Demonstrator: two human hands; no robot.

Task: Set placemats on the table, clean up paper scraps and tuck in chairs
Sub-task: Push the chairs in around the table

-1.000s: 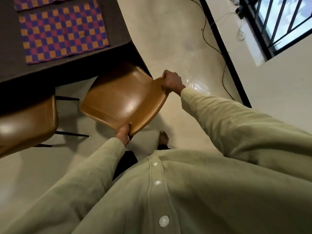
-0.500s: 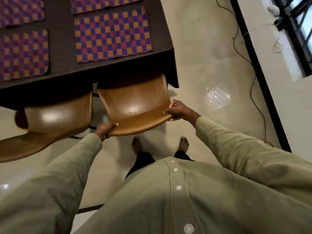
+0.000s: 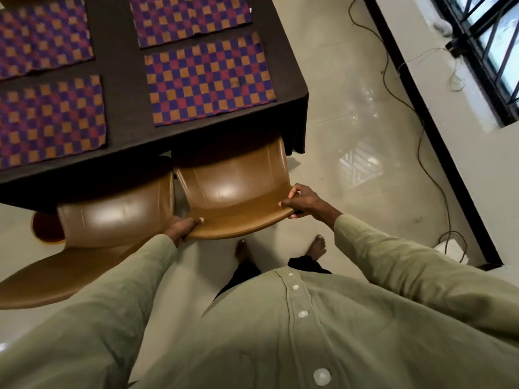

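Note:
A brown moulded chair [image 3: 233, 189] stands at the near right corner of the dark table [image 3: 123, 88], its seat partly under the tabletop. My left hand [image 3: 182, 227] grips the left end of its backrest and my right hand [image 3: 304, 202] grips the right end. A second brown chair [image 3: 112, 220] stands beside it on the left, close against it, also pushed to the table edge. Several purple-and-orange checked placemats lie flat on the table; the nearest placemat [image 3: 209, 80] is just beyond the held chair.
My bare feet [image 3: 244, 252] stand on the pale glossy floor right behind the chair. Cables [image 3: 421, 130] trail along the floor by the white wall with a black skirting on the right. A barred window [image 3: 488, 37] is at the upper right.
The chair was turned at an angle away from the table corner. It has been swung square and pushed in under the table edge, beside the other chair. Both hands stayed on its backrest.

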